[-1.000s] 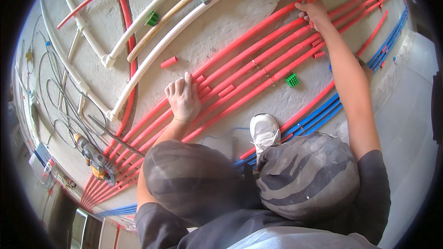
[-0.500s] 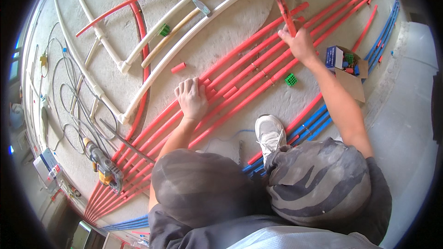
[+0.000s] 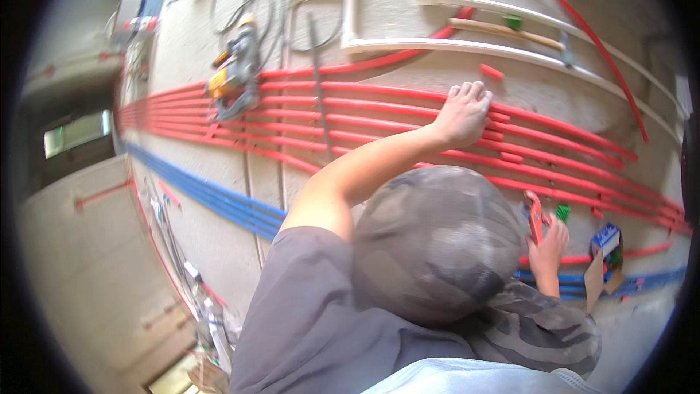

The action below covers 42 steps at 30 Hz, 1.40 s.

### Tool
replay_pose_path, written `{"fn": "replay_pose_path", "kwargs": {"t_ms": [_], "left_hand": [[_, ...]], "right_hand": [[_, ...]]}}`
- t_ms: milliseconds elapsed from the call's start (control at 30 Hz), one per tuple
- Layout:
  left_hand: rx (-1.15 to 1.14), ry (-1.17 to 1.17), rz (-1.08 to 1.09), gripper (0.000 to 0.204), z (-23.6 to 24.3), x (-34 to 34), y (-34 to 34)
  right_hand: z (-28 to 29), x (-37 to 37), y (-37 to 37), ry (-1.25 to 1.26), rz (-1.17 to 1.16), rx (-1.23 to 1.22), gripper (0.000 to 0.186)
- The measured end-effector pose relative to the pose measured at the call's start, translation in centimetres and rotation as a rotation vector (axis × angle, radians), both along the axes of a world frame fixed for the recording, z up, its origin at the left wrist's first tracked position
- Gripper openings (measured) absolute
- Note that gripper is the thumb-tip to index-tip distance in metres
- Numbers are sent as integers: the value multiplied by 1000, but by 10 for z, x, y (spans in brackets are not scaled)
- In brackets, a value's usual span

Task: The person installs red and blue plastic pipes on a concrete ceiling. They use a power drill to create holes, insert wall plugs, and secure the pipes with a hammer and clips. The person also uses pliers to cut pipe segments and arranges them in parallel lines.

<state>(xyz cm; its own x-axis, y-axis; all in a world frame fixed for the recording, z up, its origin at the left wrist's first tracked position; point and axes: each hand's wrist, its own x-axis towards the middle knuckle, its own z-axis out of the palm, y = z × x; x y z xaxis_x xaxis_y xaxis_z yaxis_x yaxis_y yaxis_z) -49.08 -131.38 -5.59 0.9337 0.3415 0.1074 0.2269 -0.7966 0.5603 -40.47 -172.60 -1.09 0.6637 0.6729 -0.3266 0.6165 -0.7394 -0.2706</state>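
Left hand (image 3: 464,113) is down on the red pipes (image 3: 379,90), over the upper runs, right by the short red pieces (image 3: 512,157). Fingers bent and close together; whether they're pinching a pipe or just resting, I can't tell from this angle. Right hand (image 3: 550,248) is wrapped round a red hand tool (image 3: 536,217), fingers closed on its handle. It's low, beside my knee (image 3: 441,244), near the green block (image 3: 563,212). Whether its working end is open, can't tell (too small and blurred).

Pipes run side by side along the floor, left to right past both hands. Power tool (image 3: 237,80) and dark rod (image 3: 318,87) lie across them on the left.

To do this well, my take: spread left-hand pressure over more than one pipe so none rolls, fingertips well clear of the tool's path. Carry the tool by the handle, working end away from the knee; bring it in square to a pipe, not slanted. Look before shifting weight; the short pieces would probably roll underfoot. Mind the open box (image 3: 607,239) right by the right hand: an elbow could easily tip it.
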Motion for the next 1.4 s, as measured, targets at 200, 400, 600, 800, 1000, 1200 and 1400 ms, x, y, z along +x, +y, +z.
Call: {"fn": "replay_pose_path", "kwargs": {"t_ms": [200,400,600,800,1000,1200,1400], "left_hand": [[428,-65,315,41,33,-165,151],[571,448,1225,41,42,-379,298],[510,898,805,43,24,-492,345],[159,501,670,18,89,-390,262],[-376,293,864,15,201,-259,206],[-500,48,851,17,388,-252,135],[-653,249,607,27,522,-185,41]], "right_hand": [[4,-28,-58,-106,-13,-165,93],[-9,-31,-103,-114,-100,-295,106],[-20,-12,-77,-27,88,-107,115],[5,-11,-59,8,-87,-336,119],[49,-20,-40,224,-150,-451,91],[211,6,38,673,-303,-374,53],[448,-27,197,1025,-319,332,46]]}}
